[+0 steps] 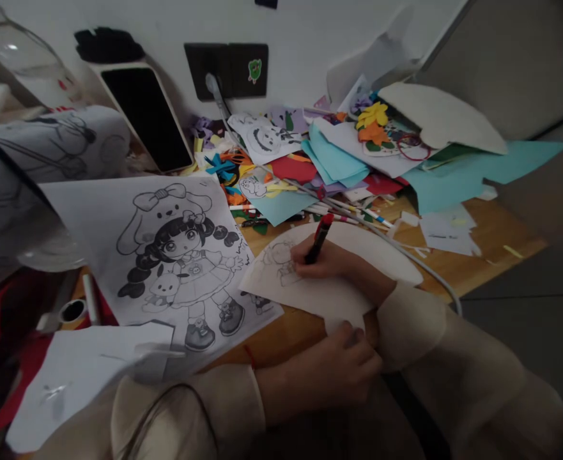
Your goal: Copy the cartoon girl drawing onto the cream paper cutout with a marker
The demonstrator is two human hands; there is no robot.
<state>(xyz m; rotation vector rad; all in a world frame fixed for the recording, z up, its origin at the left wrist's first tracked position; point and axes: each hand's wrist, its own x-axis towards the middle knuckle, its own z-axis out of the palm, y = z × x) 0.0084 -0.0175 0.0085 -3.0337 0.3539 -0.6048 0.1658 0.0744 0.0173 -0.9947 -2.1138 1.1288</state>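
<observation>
A white, rounded fan-shaped sheet point(379, 252) lies on the wooden table, with a faint line drawing point(281, 259) on its left part. My right hand point(331, 260) rests on the sheet, fingers closed round a dark marker point(317, 241) with a red end pointing up. The marker's tip is hidden by the fingers. My left hand point(331, 370) is closed over the narrow lower tab of the white sheet at the table's near edge. To the left lies a printed picture point(199, 281) of a cartoon girl with braids, a bow hat and dark shoes.
A phone point(149, 118) leans near the wall by a socket point(226, 70). Coloured paper scraps point(293, 167), pens and blue sheets point(333, 153) crowd the back. A grey cable point(381, 239) crosses the table point(492, 233). A clear bottle point(22, 54) and cut white paper point(84, 364) are at left.
</observation>
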